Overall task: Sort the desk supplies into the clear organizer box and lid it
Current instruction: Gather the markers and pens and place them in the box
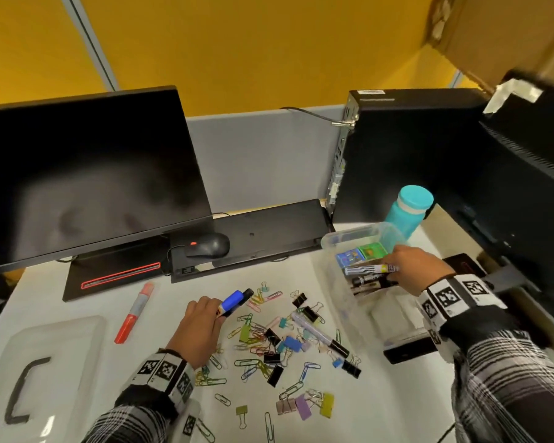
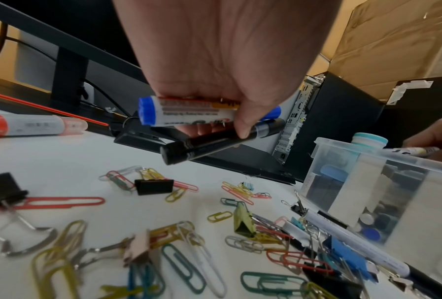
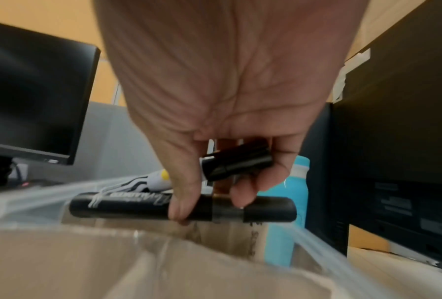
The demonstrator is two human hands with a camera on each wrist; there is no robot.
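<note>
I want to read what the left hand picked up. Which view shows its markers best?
The left wrist view: the blue-capped marker and black marker fill its centre, label visible. The head view shows them small beyond the left hand; the right wrist view misses them.

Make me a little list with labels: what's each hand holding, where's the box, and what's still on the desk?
left hand: grips a blue-capped marker and a black marker
right hand: holds two markers over the clear box
clear box: open, on the desk's right side
lid: lying off, far left
still loose: red marker, white pen, paper clips and binder clips
</note>
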